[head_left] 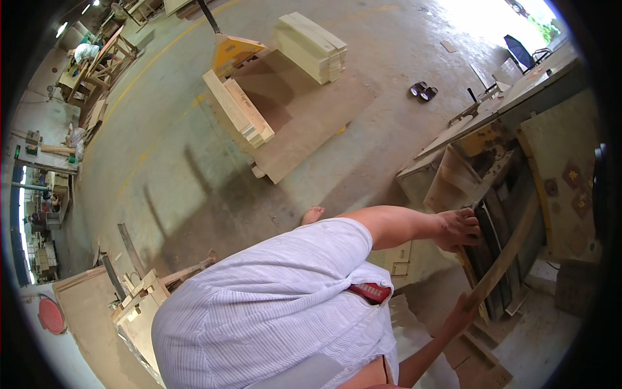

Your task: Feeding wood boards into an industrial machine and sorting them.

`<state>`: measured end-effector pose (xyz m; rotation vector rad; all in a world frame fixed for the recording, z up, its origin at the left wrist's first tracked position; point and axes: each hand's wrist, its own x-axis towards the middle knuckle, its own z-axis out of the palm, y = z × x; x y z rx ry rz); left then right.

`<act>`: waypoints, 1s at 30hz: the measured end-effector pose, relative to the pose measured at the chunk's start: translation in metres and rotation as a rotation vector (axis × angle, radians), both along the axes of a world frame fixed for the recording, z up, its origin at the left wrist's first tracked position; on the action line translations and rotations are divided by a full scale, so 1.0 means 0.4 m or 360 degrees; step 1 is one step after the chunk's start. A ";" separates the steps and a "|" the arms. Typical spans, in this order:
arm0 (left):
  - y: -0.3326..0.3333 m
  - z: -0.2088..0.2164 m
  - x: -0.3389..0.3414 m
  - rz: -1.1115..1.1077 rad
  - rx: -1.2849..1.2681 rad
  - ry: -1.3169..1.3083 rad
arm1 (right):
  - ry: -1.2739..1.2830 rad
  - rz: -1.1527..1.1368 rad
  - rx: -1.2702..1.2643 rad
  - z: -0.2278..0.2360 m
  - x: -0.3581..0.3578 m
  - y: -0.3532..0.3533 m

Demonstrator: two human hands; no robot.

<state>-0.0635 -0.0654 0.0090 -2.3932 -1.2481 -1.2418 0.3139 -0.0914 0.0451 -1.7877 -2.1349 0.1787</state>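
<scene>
My left hand (459, 229) reaches out to the right, its fingers curled down at the edge of a machine (495, 249) with dark, long surfaces. Whatever lies under those fingers is hidden. Lower down, my right hand (461, 314) is closed around the near end of a long, narrow wooden strip (506, 256). The strip slants up and away across the dark part of the machine. Both arms come from a white striped shirt (272, 298), and a red packet (370, 292) shows in its chest pocket.
A yellow pallet jack (234, 53) stands by a brown sheet (311, 123) bearing stacked pale boards (310, 45) and more planks (238, 109). Dark sandals (422, 91) lie on the floor. Wooden pieces (139, 301) stand at lower left. Another person (86, 52) is far left.
</scene>
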 end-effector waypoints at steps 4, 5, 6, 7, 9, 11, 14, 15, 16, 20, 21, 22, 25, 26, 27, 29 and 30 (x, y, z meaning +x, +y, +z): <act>-0.006 0.003 -0.001 -0.0012 0.0003 -0.0023 | 0.0092 0.0010 -0.0001 0.003 -0.020 0.027; -0.007 0.003 -0.001 -0.0007 -0.0003 -0.0018 | 0.0092 0.0009 0.0001 0.009 -0.026 0.037; -0.008 0.002 -0.001 -0.0002 -0.0010 -0.0014 | -0.0108 0.0000 -0.0002 0.015 -0.029 0.053; -0.007 0.004 -0.002 -0.0009 -0.0009 -0.0013 | -0.0306 -0.0013 -0.0004 0.021 -0.037 0.062; -0.011 0.001 -0.006 0.0006 -0.0014 0.0006 | -0.0321 0.0045 0.0204 0.012 -0.061 0.073; -0.007 -0.008 -0.013 0.0022 -0.0020 0.0006 | -0.0329 0.0112 0.0414 -0.007 -0.061 0.098; 0.001 0.000 -0.008 0.0011 -0.0026 0.0012 | -0.0281 0.0208 0.0631 -0.035 -0.012 0.148; 0.001 0.013 -0.001 -0.0008 -0.0016 0.0009 | -0.0248 0.0158 0.0601 -0.030 0.005 0.155; 0.005 0.018 0.008 -0.0063 -0.0004 0.0010 | -0.0207 0.0089 0.0551 -0.030 0.024 0.160; 0.036 0.008 0.032 0.0062 -0.0260 0.0171 | -0.0067 0.0127 0.0443 -0.149 0.123 0.268; 0.046 0.037 0.082 -0.0031 -0.0172 0.0048 | 0.1111 0.0299 0.0284 -0.167 0.268 0.300; 0.022 0.014 0.011 0.0049 -0.0448 0.0178 | -0.0099 0.0182 0.0688 -0.183 0.070 0.287; 0.015 0.026 -0.006 0.0143 -0.0383 0.0212 | 0.0043 0.0215 0.0908 -0.067 -0.108 0.280; 0.020 0.032 0.007 0.0090 -0.0352 0.0207 | 0.0213 0.0259 0.0942 -0.035 -0.122 0.281; 0.027 0.039 0.024 0.0067 -0.0322 0.0182 | 0.0187 0.0213 0.0973 -0.017 -0.091 0.286; 0.027 0.049 0.047 0.0054 -0.0298 0.0171 | 0.0110 0.0165 0.0849 -0.009 -0.074 0.288; 0.028 0.053 0.056 0.0044 -0.0317 0.0174 | 0.0114 0.0152 0.0858 -0.005 -0.068 0.291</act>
